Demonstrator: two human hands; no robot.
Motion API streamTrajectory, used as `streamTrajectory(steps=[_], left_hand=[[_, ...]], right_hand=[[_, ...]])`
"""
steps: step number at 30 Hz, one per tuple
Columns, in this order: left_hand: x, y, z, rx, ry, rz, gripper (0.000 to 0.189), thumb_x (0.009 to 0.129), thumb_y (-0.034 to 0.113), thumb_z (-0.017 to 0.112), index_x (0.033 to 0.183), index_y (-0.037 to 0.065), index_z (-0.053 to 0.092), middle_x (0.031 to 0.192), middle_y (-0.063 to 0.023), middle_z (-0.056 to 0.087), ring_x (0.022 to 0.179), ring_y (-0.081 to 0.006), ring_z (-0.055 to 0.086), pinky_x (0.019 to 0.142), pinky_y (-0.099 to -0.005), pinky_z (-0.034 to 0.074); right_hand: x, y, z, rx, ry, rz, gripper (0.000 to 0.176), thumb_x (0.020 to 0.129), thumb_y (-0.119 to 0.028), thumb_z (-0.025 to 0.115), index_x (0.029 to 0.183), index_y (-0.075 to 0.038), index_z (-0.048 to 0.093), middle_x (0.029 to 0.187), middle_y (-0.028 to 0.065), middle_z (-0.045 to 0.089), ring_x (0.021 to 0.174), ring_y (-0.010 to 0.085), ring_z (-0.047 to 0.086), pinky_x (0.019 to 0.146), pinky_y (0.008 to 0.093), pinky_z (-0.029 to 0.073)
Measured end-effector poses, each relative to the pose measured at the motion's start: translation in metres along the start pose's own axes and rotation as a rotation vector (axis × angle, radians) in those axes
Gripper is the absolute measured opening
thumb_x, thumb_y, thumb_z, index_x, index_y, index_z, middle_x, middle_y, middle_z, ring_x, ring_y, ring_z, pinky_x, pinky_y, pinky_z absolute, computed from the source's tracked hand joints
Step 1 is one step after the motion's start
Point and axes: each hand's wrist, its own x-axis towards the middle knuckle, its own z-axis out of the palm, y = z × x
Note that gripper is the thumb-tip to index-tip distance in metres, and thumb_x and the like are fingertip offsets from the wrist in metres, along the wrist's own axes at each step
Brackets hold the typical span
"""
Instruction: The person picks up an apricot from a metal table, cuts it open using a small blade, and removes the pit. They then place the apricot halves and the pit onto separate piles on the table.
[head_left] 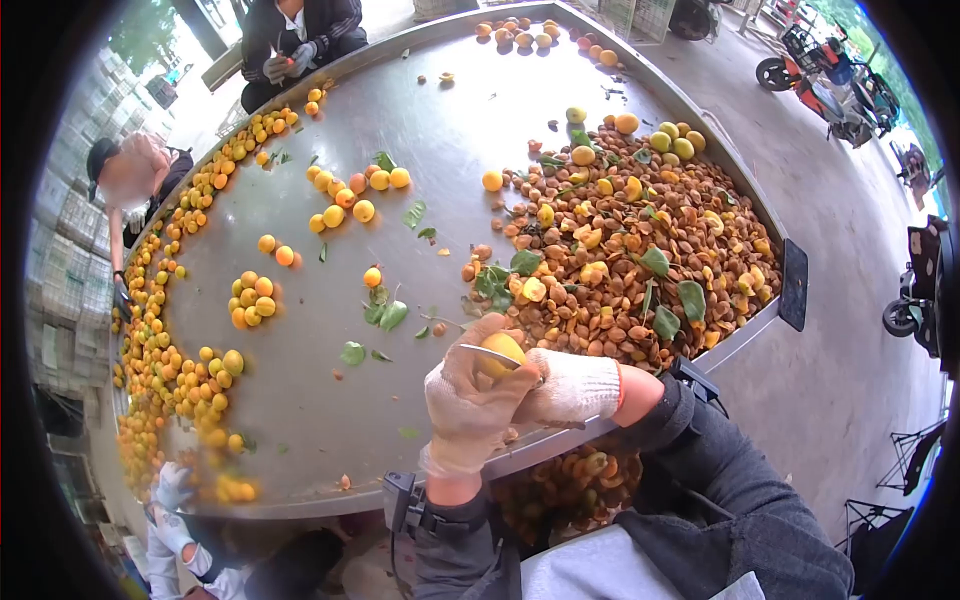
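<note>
My left hand [462, 405], in a white glove, is closed around a yellow apricot [506, 345] above the table's near edge. My gloved right hand [572, 386] is closed on a small knife [486, 351], its thin blade lying against the apricot; the handle is mostly hidden by the fingers. Just beyond my hands spreads a large heap of brown apricot pits [610, 285] mixed with fruit scraps and green leaves. Below the table edge, a mass of cut apricot pieces [575, 485] shows between my arms.
The metal table [310, 400] has a raised rim. Whole apricots [180, 370] line its left side, with small clusters near the middle. Co-workers sit at the far, left and near-left edges; one's gloved hands [172, 505] are close by. A dark phone-like slab [793, 285] sits at the right corner.
</note>
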Motion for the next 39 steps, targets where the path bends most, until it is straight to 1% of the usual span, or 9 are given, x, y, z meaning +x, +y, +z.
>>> streamTrajectory(steps=[9,16,18,22,24,30,33,35,39], left_hand=[[-0.002,-0.007,0.005,-0.511,0.077,-0.079,0.057,0.079,-0.006,0.074,0.131,-0.004,0.05,0.115,-0.0144,0.063,0.1,-0.0176,0.063,0.088,-0.0283,0.053],[-0.005,-0.005,0.007,-0.564,0.17,-0.111,0.057,0.082,-0.005,0.071,0.134,-0.004,0.048,0.115,-0.0145,0.064,0.102,-0.0198,0.064,0.089,-0.0299,0.053],[-0.005,-0.001,0.01,-0.566,0.198,-0.127,0.056,0.081,-0.004,0.072,0.132,-0.004,0.05,0.114,-0.0152,0.064,0.1,-0.0218,0.065,0.087,-0.0314,0.053],[-0.008,0.004,0.009,-0.385,0.182,-0.134,0.052,0.081,-0.002,0.073,0.129,-0.004,0.053,0.109,-0.014,0.065,0.097,-0.0221,0.066,0.083,-0.0306,0.055],[-0.008,0.01,0.01,-0.277,0.172,-0.124,0.051,0.081,0.0,0.073,0.128,-0.005,0.053,0.107,-0.0129,0.065,0.096,-0.0211,0.065,0.082,-0.0294,0.055],[-0.004,-0.003,-0.003,0.169,0.078,0.131,0.048,0.08,0.0,0.075,0.124,-0.005,0.056,0.105,-0.0107,0.064,0.094,-0.0189,0.065,0.082,-0.0273,0.053],[-0.003,-0.005,-0.001,0.016,0.091,0.09,0.049,0.081,0.003,0.075,0.125,-0.003,0.055,0.105,-0.0113,0.064,0.092,-0.0172,0.065,0.081,-0.0273,0.053],[0.0,-0.005,0.002,-0.17,0.121,0.031,0.049,0.083,0.007,0.074,0.128,-0.002,0.054,0.105,-0.0118,0.064,0.091,-0.0162,0.065,0.081,-0.0272,0.054],[0.0,-0.006,0.003,-0.509,0.18,-0.087,0.046,0.094,0.018,0.061,0.133,-0.001,0.046,0.104,-0.0137,0.065,0.096,-0.021,0.064,0.083,-0.0294,0.052]], right_hand=[[-0.002,-0.016,0.021,-0.508,0.469,-0.031,0.021,0.082,-0.01,0.064,0.102,-0.008,0.068,0.081,0.0175,0.067,0.075,0.0364,0.065,0.064,0.0392,0.05],[-0.001,0.005,0.033,-0.38,0.584,-0.175,0.029,0.082,-0.006,0.062,0.11,-0.01,0.066,0.085,0.0172,0.068,0.078,0.0352,0.067,0.067,0.0394,0.052],[0.0,0.006,0.034,-0.486,0.633,-0.232,0.023,0.085,-0.001,0.059,0.107,-0.002,0.066,0.073,0.0079,0.068,0.067,0.0137,0.066,0.062,0.0287,0.052],[-0.002,-0.008,0.021,-0.438,0.451,-0.041,0.023,0.085,-0.002,0.058,0.106,-0.002,0.066,0.076,0.0069,0.069,0.069,0.0109,0.064,0.065,0.0268,0.052],[-0.001,-0.009,0.013,-0.251,0.246,0.055,0.026,0.081,-0.002,0.058,0.104,-0.005,0.068,0.084,0.0167,0.069,0.076,0.0268,0.068,0.068,0.0356,0.051],[0.006,-0.014,0.001,0.014,0.055,0.153,0.015,0.086,-0.014,0.06,0.089,-0.001,0.066,0.065,0.0008,0.058,0.056,0.0093,0.055,0.049,0.0267,0.044],[0.005,-0.016,0.001,-0.106,0.034,0.268,0.015,0.085,-0.014,0.06,0.093,-0.003,0.067,0.067,0.0068,0.063,0.057,0.0175,0.061,0.054,0.0308,0.047],[0.002,-0.016,0.012,-0.349,0.314,-0.017,0.017,0.084,-0.012,0.06,0.099,-0.006,0.068,0.074,0.0152,0.066,0.065,0.0288,0.065,0.06,0.0362,0.05],[-0.001,-0.01,0.024,-0.484,0.434,-0.068,0.023,0.081,-0.008,0.061,0.102,-0.01,0.069,0.079,0.0197,0.066,0.073,0.0353,0.065,0.064,0.0401,0.05]])
